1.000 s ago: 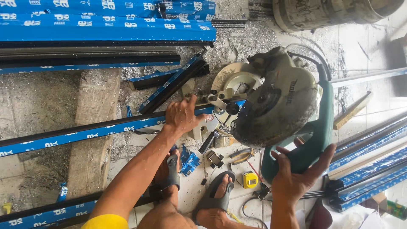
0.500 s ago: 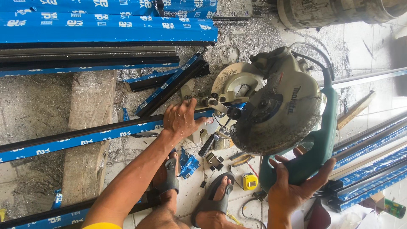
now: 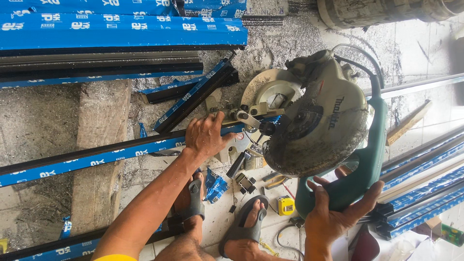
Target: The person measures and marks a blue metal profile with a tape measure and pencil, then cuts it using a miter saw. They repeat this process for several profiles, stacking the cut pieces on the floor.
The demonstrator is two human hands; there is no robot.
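A mitre saw [image 3: 319, 125] with a grey blade guard and a teal handle stands on the floor, its head raised. My right hand [image 3: 338, 215] grips the teal handle from below. My left hand [image 3: 208, 135] presses flat on a long dark metal profile [image 3: 96, 157] wrapped in blue film, which runs from the left onto the saw's base. My two feet in grey sandals [image 3: 241, 227] rest on the tiled floor below the profile.
Stacked blue-filmed profiles [image 3: 121, 29] lie along the top, and more [image 3: 420, 188] at the right. A wooden plank [image 3: 99, 145] supports the profile. Short offcuts [image 3: 193, 94], a yellow tape measure [image 3: 286, 205], small metal pieces and shavings litter the floor. A drum [image 3: 386, 9] stands top right.
The saw head has stayed raised with little change. My right hand has shifted slightly on the handle. My left hand keeps pressing the profile at the same spot.
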